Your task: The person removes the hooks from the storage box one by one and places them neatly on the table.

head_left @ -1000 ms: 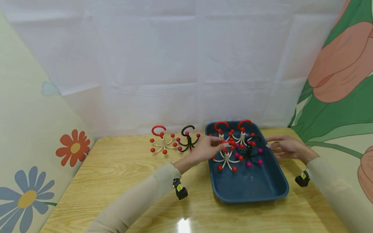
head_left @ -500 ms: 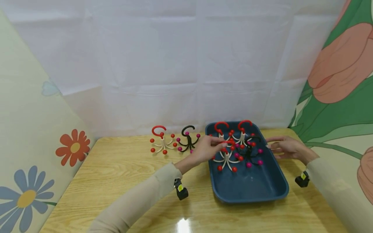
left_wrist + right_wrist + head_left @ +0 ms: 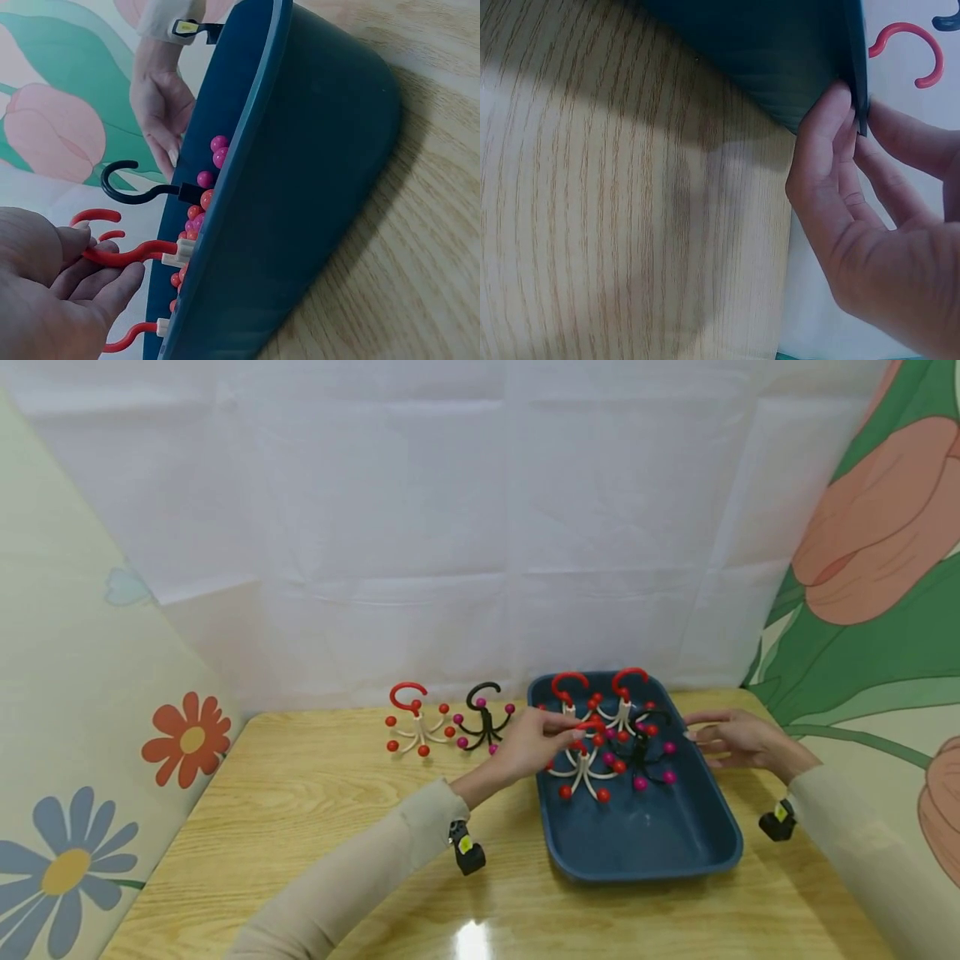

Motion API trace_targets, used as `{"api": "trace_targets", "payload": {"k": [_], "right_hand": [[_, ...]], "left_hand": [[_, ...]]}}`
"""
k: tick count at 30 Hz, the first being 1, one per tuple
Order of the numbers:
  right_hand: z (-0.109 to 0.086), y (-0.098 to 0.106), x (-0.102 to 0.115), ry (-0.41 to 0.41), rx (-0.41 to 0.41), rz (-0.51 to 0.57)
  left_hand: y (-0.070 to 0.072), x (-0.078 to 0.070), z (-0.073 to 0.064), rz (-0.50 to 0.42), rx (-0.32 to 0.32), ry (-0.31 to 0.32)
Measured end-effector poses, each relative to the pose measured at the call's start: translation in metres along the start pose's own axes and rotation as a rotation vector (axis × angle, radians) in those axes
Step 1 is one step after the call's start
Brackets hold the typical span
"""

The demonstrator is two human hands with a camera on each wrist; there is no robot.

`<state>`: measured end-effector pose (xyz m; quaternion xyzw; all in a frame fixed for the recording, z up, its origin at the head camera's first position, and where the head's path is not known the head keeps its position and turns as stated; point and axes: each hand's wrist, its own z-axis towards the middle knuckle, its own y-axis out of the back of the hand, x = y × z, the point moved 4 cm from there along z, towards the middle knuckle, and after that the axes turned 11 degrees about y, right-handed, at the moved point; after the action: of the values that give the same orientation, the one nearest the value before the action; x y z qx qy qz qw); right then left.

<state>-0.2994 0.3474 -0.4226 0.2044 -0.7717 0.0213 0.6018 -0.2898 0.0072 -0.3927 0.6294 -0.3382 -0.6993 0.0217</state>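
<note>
My left hand pinches the red top of a white multi-armed hanging hook with red ball tips, inside a dark blue tray. In the left wrist view thumb and fingertips meet around the red hook's curve. My right hand grips the tray's right rim; in the right wrist view its fingers lie along the outer wall and the thumb is over the edge. Behind the held one stand two similar white hooks, with a black hook with magenta balls to the right.
Left of the tray, on the wooden table, stand a white hook with red balls and a black hook with magenta balls. A white cloth rises behind the table; flower-patterned panels flank it.
The held hook's red top has turned slightly between my left fingers. The right hand and tray look the same.
</note>
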Motion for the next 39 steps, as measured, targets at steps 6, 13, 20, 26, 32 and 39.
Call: {"api": "trace_targets", "payload": {"k": [6,13,20,26,32,39], "right_hand": [[0.001,0.0,-0.001,0.001,0.002,-0.012],[0.0,-0.001,0.0,0.003,0.006,-0.011],[-0.001,-0.002,0.001,-0.001,0.004,-0.011],[-0.002,-0.002,0.001,0.003,0.002,-0.016],[-0.002,-0.002,0.0,0.001,0.002,-0.016],[-0.001,-0.002,0.0,0.0,0.002,-0.016]], "left_hand": [[0.0,-0.001,-0.001,0.059,-0.024,-0.011],[-0.001,-0.001,-0.001,0.099,-0.038,-0.017],[-0.002,-0.004,-0.002,0.118,-0.047,-0.053],[-0.002,-0.004,-0.002,0.118,-0.062,-0.077],[-0.001,-0.003,-0.004,0.079,-0.056,-0.092],[0.01,-0.011,-0.007,-0.035,-0.067,-0.027]]}}
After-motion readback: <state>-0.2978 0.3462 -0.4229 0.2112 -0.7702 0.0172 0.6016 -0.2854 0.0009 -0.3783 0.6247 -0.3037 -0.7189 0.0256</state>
